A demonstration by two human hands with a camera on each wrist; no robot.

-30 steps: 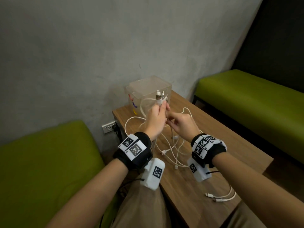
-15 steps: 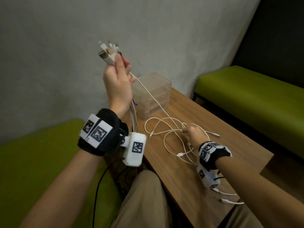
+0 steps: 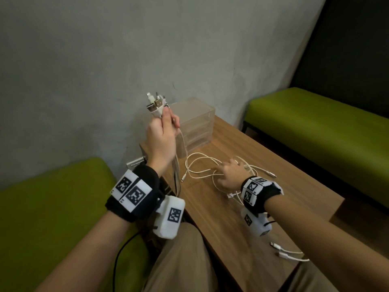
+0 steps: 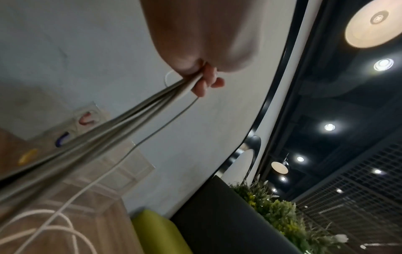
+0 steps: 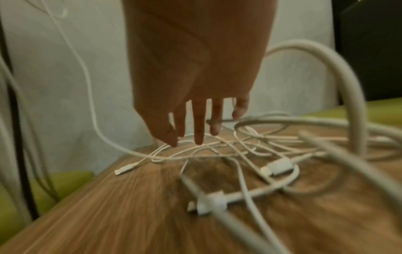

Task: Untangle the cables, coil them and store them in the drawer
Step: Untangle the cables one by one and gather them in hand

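Note:
My left hand (image 3: 163,131) is raised above the table's left edge and grips a bunch of white cables just below their plugs (image 3: 155,103), which stick up out of the fist. Those cables (image 4: 121,123) hang taut from the fist down past my wrist. A tangle of white cables (image 3: 202,165) lies on the wooden table (image 3: 273,207). My right hand (image 3: 228,172) rests on that tangle with straight, spread fingers (image 5: 199,127) touching the strands. The clear plastic drawer unit (image 3: 195,125) stands at the table's far corner by the wall, its drawers closed.
Two loose cable ends (image 3: 284,251) lie near the table's front edge under my right forearm. Green benches (image 3: 315,127) flank the table on the right and on the left (image 3: 48,203). A wall socket (image 3: 134,163) sits low behind the table.
My left hand lifted the plug ends high to the left, then came down somewhat. My right hand let go near the plugs and dropped onto the tangle on the table.

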